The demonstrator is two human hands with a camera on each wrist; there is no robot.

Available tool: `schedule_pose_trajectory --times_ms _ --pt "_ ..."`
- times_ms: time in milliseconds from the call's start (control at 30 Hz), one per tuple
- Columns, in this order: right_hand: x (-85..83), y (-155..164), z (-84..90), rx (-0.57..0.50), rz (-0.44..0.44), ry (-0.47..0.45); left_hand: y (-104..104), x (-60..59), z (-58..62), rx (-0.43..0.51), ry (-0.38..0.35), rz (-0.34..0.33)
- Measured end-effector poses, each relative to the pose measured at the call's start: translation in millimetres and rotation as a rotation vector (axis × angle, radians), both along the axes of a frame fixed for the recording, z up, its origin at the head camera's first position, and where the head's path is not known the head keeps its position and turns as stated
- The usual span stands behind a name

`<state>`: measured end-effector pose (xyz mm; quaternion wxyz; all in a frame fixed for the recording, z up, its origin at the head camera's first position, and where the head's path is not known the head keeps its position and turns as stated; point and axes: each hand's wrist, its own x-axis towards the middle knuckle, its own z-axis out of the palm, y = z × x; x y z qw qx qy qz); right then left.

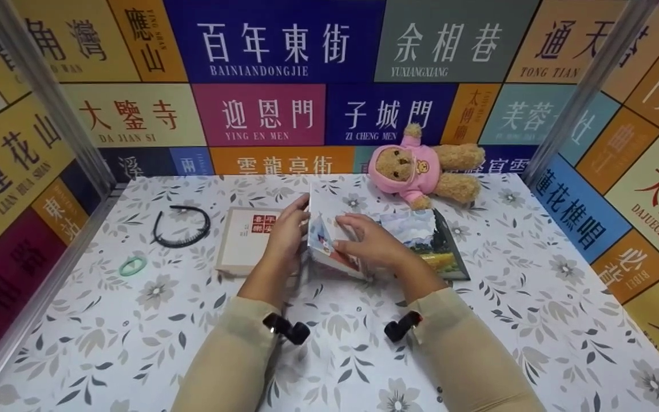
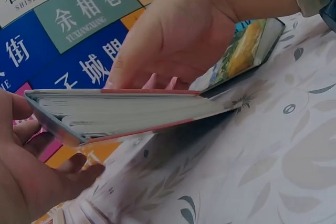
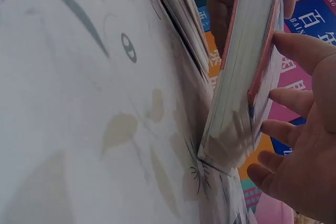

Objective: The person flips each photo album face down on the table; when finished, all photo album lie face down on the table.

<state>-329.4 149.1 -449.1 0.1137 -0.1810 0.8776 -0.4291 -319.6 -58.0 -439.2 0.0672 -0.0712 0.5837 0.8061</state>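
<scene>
A thick book [image 1: 329, 240] with a pink-edged cover is tilted up off the flowered table [image 1: 135, 343] at its left side. My left hand [image 1: 294, 222] grips that raised left edge, thumb above and fingers below, as the left wrist view shows at the book [image 2: 131, 111] and left hand [image 2: 31, 171]. My right hand [image 1: 355, 236] lies on the top cover with fairly straight fingers. In the right wrist view the book [image 3: 247, 77] stands edge-on beside my right hand [image 3: 294, 129]. It leans on a second book [image 1: 435, 237] with a painted landscape cover.
A white box with a red label [image 1: 246, 237] lies just left of my left hand. A teddy bear in pink [image 1: 421, 166] lies at the back. A black headband [image 1: 181, 226] and a green hair tie [image 1: 133, 265] lie to the left. Sign-covered walls surround the table.
</scene>
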Motion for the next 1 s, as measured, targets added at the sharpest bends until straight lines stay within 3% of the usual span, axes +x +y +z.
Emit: schedule_pose_trajectory --times_ms 267,633,767,1000 --pt "9.8 -8 17.9 -0.162 -0.018 0.036 7 6.0 12.3 -0.019 0.136 -0.062" --pt "17.1 -14 30.6 -0.485 0.057 -0.125 14 10.8 19.4 -0.135 0.249 -0.073" --pt "17.7 -14 32.2 -0.468 0.047 -0.143 16 11.8 16.9 -0.182 0.223 -0.104" --pt "14.0 -9 27.9 -0.410 -0.021 -0.211 15 11.4 11.3 -0.286 0.085 -0.118"
